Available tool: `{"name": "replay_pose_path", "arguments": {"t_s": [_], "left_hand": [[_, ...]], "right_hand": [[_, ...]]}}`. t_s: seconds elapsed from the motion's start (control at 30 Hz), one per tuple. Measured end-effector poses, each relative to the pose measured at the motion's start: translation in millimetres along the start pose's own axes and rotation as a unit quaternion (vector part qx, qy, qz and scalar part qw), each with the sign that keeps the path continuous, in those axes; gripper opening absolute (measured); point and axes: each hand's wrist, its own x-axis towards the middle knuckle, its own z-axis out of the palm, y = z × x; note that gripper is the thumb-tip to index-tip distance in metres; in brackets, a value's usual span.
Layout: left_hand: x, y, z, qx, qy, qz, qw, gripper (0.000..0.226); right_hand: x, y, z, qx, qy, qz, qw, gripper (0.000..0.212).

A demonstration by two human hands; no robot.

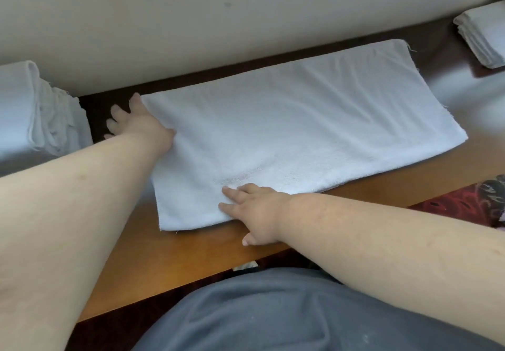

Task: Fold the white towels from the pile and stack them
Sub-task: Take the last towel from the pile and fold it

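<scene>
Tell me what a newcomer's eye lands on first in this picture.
First the large white terry towel, spread flat across the middle of the brown wooden table along the pale wall. Next the two bare hands on it: the left hand at its far left edge, the right hand pressing its near edge. White towels sit at both sides: a loose heap at left, a folded stack far right.

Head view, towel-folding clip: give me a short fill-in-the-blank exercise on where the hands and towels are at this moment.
1. The left hand rests at the spread towel's ____ end.
2. The right hand presses the towel's ____ edge.
3. The spread towel lies flat on a ____ table.
4. The neat stack of folded towels sits at the far ____.

Missing words: left; near; wooden; right
</scene>
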Motion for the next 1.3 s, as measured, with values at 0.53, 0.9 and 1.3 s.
{"name": "replay_pose_path", "arguments": {"t_s": [0.53, 0.9, 1.3], "left_hand": [[-80, -18, 46, 0.264, -0.166, 0.239, 0.919, 0.078], [-187, 115, 104, 0.298, -0.138, 0.248, 0.911, 0.111], [-215, 214, 100, 0.282, -0.123, 0.288, 0.907, 0.085]], "right_hand": [[-72, 110, 33, 0.083, 0.125, 0.202, 0.968, 0.071], [-81, 228, 2, 0.036, 0.134, 0.150, 0.979, 0.070], [-108, 350, -11, 0.055, 0.262, 0.195, 0.943, 0.071]]}}
